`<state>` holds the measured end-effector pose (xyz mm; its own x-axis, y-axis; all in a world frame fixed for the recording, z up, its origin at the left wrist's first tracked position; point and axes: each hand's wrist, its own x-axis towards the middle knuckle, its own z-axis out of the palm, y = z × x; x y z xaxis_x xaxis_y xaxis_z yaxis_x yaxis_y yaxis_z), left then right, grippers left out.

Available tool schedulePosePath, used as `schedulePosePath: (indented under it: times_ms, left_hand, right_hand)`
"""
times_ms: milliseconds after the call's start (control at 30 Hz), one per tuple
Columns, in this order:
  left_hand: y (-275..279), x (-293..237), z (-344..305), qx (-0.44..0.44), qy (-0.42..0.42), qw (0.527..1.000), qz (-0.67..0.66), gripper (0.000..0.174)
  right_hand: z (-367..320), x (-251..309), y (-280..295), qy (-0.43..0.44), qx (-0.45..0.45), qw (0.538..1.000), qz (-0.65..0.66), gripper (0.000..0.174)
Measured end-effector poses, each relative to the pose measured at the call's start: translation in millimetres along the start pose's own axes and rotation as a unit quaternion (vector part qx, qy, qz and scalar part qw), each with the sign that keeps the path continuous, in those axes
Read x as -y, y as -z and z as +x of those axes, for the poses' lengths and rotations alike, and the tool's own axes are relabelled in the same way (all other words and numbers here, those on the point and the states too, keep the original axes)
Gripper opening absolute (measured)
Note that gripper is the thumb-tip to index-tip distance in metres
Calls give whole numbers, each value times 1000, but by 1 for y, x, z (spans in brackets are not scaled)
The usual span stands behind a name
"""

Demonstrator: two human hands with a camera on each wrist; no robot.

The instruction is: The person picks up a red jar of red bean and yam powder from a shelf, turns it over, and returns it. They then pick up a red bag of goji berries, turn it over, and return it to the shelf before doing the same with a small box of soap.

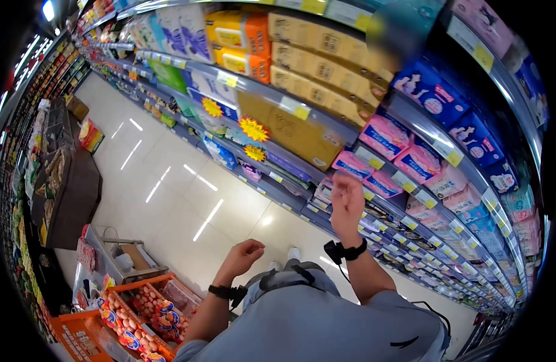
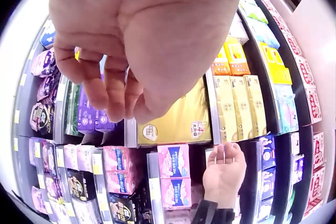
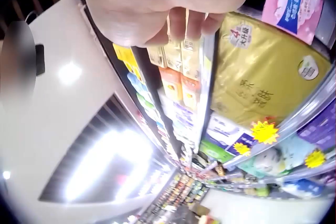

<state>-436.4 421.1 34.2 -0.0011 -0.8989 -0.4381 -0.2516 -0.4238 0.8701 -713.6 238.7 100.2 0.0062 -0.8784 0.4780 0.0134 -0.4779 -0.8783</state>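
- "4" and "大升级" on a pale badge of the large gold package [image 3: 265,77]
- Yellow starburst signs [image 3: 264,132]: lettering too blurred to read

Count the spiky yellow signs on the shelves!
3: in the head view, a flat yellow-and-red starburst sign on the left, a larger matching sign to its right, and a smaller matching sign just below that. More may be hidden.

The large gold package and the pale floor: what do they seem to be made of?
The gold package seems soft, glossy plastic film, by its wrinkles and sheen. The pale floor looks like polished tile, with joint lines and lamp reflections; ceramic or stone is unclear.
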Motion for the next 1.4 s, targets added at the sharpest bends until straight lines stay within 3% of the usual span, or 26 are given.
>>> schedulePosePath:
  times_ms: [100,233,300,467,567,667,867,1000,1067,1100,1200,1267,1400]
  left_hand:
    - [-1,-1,2,-33,6,999,-17,19]
    - [-7,-4,11,-61,11,997,-46,19]
    - [-9,-9,14,-66,15,996,-52,18]
    - [0,-7,38,-61,-4,992,-112,14]
    - [16,-5,61,-40,-24,990,-131,14]
    - [36,-2,87,-11,-33,993,-111,14]
    - [107,1,120,51,-72,992,-85,16]
    - [179,3,137,66,-97,987,-108,15]
    - [225,2,142,72,-43,995,-51,16]
    - [244,8,145,66,-61,994,-53,16]
    - [302,17,152,47,-88,994,-43,16]
    - [334,18,150,30,-91,995,-32,16]
    - [385,25,141,-46,-115,989,-77,14]
  right_hand:
    - [53,21,2,47,-76,994,64,56]
    - [116,33,-2,104,-112,985,75,64]
    - [128,27,-5,137,-124,981,-65,67]
    - [141,38,-12,148,-112,979,-82,69]
    - [154,44,-27,151,-117,982,0,74]
    - [166,45,-38,102,-120,987,-9,79]
    - [176,55,-71,63,-222,970,-80,80]
    - [179,40,-78,96,-251,952,-149,79]
    - [179,39,-91,90,-289,928,-216,79]
    - [176,39,-102,98,-308,907,-269,79]
    - [167,39,-160,195,-316,875,-310,78]
    - [164,36,-207,222,-302,878,-298,74]
    - [182,30,-287,243,-212,921,-220,67]
